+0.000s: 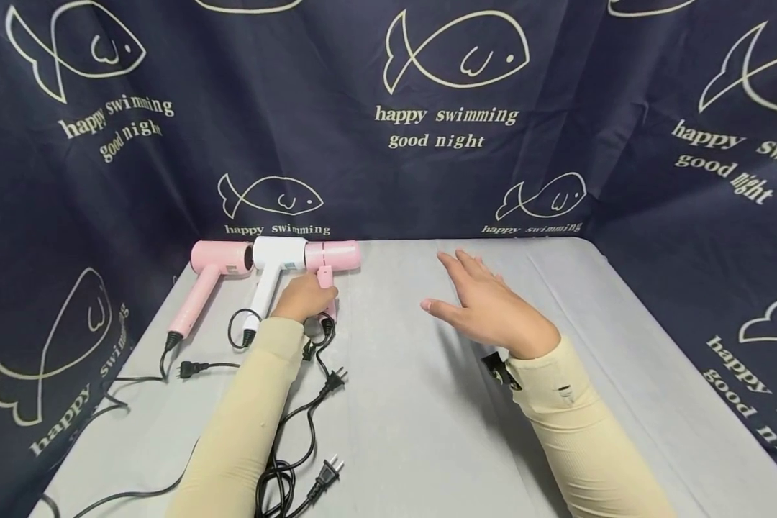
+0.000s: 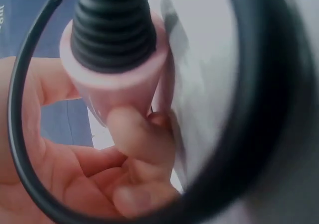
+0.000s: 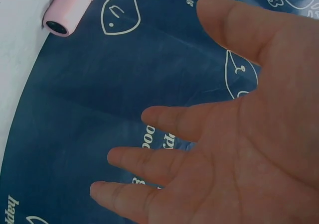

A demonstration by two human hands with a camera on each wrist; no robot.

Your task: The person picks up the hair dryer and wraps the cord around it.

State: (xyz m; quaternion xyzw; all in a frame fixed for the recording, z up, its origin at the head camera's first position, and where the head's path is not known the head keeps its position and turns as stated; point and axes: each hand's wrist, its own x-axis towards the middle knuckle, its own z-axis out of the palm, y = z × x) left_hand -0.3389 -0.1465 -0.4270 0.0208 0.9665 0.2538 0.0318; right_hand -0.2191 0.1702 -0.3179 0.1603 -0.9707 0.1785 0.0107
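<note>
My left hand (image 1: 303, 296) grips the handle of a pink hair dryer (image 1: 343, 255) at the back of the table, the rightmost of three. In the left wrist view, fingers (image 2: 142, 142) curl about the pink handle (image 2: 117, 92) near its ribbed black cord sleeve (image 2: 113, 32). Right beside that dryer, nearly touching it, lies a white hair dryer (image 1: 280, 253). Another pink hair dryer (image 1: 220, 257) is at the far left. My right hand (image 1: 492, 316) hovers over the right half of the table, fingers spread, holding nothing; its bare palm (image 3: 249, 159) fills the right wrist view.
Black cords and plugs (image 1: 329, 475) tangle along the near left of the grey-white table (image 1: 401, 403). One plug (image 1: 193, 369) lies left of my left forearm. Dark blue curtains (image 1: 362, 180) with fish prints enclose the back and both sides.
</note>
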